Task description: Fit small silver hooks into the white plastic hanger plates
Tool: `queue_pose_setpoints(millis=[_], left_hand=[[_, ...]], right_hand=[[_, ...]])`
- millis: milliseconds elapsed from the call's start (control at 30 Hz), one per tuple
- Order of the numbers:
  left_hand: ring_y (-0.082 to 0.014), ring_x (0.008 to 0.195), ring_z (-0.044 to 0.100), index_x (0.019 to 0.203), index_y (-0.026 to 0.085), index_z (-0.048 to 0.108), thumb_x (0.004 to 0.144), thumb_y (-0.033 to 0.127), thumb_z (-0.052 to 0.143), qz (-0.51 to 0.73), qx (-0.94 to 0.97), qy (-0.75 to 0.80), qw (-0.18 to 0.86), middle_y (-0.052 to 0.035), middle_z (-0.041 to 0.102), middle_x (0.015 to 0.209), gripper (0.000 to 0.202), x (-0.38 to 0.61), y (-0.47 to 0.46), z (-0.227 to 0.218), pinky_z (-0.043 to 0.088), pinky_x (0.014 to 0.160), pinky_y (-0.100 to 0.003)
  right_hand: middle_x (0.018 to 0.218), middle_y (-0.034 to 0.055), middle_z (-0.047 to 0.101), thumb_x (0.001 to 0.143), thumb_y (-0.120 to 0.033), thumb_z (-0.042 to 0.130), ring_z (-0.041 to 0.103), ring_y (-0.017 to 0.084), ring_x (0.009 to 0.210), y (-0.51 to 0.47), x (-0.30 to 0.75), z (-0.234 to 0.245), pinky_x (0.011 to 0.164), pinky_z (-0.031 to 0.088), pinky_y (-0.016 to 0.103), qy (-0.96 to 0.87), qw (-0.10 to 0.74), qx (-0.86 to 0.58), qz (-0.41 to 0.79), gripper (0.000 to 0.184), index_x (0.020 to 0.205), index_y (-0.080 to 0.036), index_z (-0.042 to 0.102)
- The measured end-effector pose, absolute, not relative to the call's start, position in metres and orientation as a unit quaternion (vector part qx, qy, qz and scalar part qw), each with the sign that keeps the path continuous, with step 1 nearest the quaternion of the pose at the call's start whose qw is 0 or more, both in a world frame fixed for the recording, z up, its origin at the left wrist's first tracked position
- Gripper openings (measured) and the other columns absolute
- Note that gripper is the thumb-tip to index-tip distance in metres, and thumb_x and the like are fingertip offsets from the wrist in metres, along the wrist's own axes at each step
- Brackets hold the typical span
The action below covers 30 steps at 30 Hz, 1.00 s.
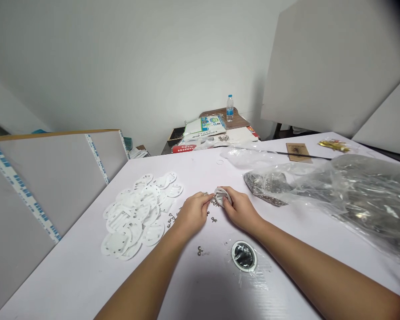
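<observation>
My right hand [238,206] is closed around a round white plastic disc [222,195], tilted up above the middle of the table. My left hand [195,211] meets it from the left, thumb and forefinger pinched together at the disc's edge. Whatever lies between those fingertips is too small to make out. Under and around both hands are scattered small metal clips [214,219], partly hidden by the fingers. To the left lies a heap of similar white discs [136,209], overlapping one another, with slots and raised parts on them.
A round black piece with a white rim [244,256] is taped near the front. Clear plastic bags [360,191] of metal parts cover the right side. Behind them lie a brown card [298,152] and gold pieces [334,145]. A water bottle [230,109] stands beyond the table.
</observation>
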State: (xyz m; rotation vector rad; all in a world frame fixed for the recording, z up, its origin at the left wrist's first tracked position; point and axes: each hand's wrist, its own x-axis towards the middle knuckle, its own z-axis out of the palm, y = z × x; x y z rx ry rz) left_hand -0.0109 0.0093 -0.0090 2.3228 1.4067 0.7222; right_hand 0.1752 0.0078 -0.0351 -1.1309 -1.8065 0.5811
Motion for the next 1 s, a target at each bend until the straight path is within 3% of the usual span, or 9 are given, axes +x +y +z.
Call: queue_pose_setpoints(millis=[133,267,533,833,1000], left_hand=[[-0.0184,0.080,0.059,0.124,0.023,0.065,0.095,0.022,0.039,0.248,0.815,0.501,0.153,-0.0068,0.063,0.089,0.038,-0.0086,0.0079,-0.0116,0.046,0.074,-0.030],[-0.0186,0.080,0.059,0.123,0.023,0.065,0.095,0.021,0.039,0.250,0.816,0.496,0.159,-0.0070,0.064,0.090,0.038,-0.0074,0.0078,-0.0121,0.046,0.073,-0.029],[-0.0184,0.078,0.058,0.124,0.027,0.064,0.095,0.022,0.039,0.242,0.827,0.477,0.175,-0.0057,0.062,0.087,0.038,-0.0071,0.0047,-0.0058,0.045,0.069,-0.028],[-0.0203,0.078,0.057,0.118,0.027,0.067,0.095,0.022,0.040,0.219,0.836,0.478,0.160,-0.0060,0.061,0.085,0.037,-0.0079,0.0042,-0.0090,0.044,0.070,-0.031],[-0.0194,0.075,0.056,0.119,0.027,0.068,0.095,0.023,0.039,0.235,0.835,0.471,0.163,-0.0058,0.059,0.081,0.037,-0.0079,0.0039,-0.0108,0.044,0.067,-0.029]], right_hand=[[0.103,0.0054,0.070,0.087,-0.011,0.045,0.065,0.020,0.089,0.0079,0.1744,-0.0347,0.079,0.047,0.030,-0.733,0.454,-0.454,0.226,0.033,0.115,-0.020,0.059],[0.099,0.0049,0.072,0.086,-0.010,0.045,0.066,0.019,0.082,0.0084,0.1739,-0.0359,0.075,0.048,0.029,-0.731,0.448,-0.467,0.215,0.033,0.114,-0.020,0.060],[0.097,0.0053,0.072,0.089,-0.019,0.048,0.066,0.020,0.076,0.0050,0.1756,-0.0319,0.073,0.049,0.031,-0.719,0.465,-0.483,0.182,0.026,0.111,-0.020,0.061],[0.089,0.0067,0.067,0.092,-0.014,0.043,0.063,0.023,0.083,0.0046,0.1748,-0.0341,0.075,0.047,0.033,-0.752,0.397,-0.497,0.174,0.032,0.122,-0.020,0.052],[0.094,0.0083,0.064,0.090,-0.009,0.040,0.061,0.023,0.086,0.0070,0.1730,-0.0374,0.076,0.045,0.033,-0.760,0.397,-0.482,0.180,0.024,0.111,-0.018,0.051]])
